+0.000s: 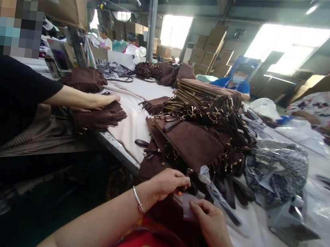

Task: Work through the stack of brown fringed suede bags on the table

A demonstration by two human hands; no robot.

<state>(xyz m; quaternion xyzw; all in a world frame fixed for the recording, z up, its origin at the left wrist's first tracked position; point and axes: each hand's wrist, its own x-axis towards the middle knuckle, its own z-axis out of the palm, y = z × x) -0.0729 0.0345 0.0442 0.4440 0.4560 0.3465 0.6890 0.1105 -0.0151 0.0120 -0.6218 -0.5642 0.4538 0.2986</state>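
My left hand (166,183), with a silver bangle on the wrist, is closed in a pinch at the lower edge of a brown suede fringed bag (189,140) that lies on top of a pile of such bags. My right hand (206,218) is closed on a small clear plastic sleeve (187,206) just below the left hand. A strap wrapped in clear plastic (219,194) runs out from the bag toward the right. What the left fingers pinch is too small to name.
A tall stack of brown bags with gold hardware (207,98) stands behind the pile. A co-worker's hand (104,101) presses a fringed bag (99,117) on the white table (131,127) at left. Crumpled plastic bags (276,169) lie at right. Other people sit across the table.
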